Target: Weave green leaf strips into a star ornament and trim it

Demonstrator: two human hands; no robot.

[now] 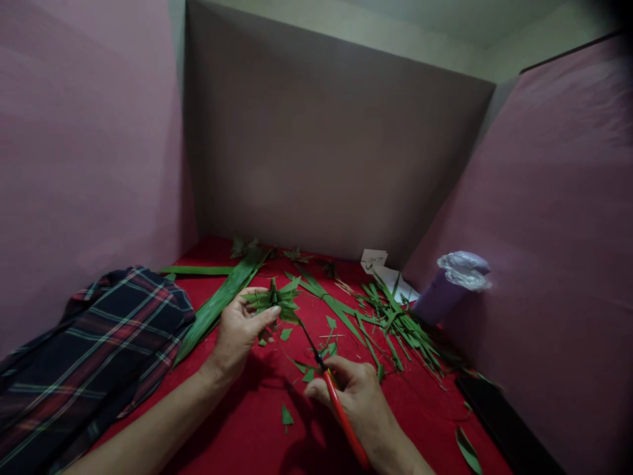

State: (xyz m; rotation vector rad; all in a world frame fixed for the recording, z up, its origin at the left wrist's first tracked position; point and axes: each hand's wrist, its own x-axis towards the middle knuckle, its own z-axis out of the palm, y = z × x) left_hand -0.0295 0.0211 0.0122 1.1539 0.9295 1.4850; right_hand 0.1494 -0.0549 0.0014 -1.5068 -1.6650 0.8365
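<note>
My left hand (242,330) pinches a folded green leaf piece (287,298) with several pointed, star-like tips, raised above the red cloth (237,422). In my right hand (359,399) is a pair of scissors (341,415) with orange-red handles and dark blades. The blade tips reach up to the lower right edge of the leaf piece; whether they touch it I cannot tell. Small cut leaf scraps (287,415) lie on the cloth below and between my hands.
Long green leaf strips (225,297) lie behind my left hand. A heap of narrow strips (408,330) spreads to the right, near white papers (374,259) and a purple plastic-topped roll (452,284). Plaid fabric (109,343) lies at left, a black flat object (504,422) at right.
</note>
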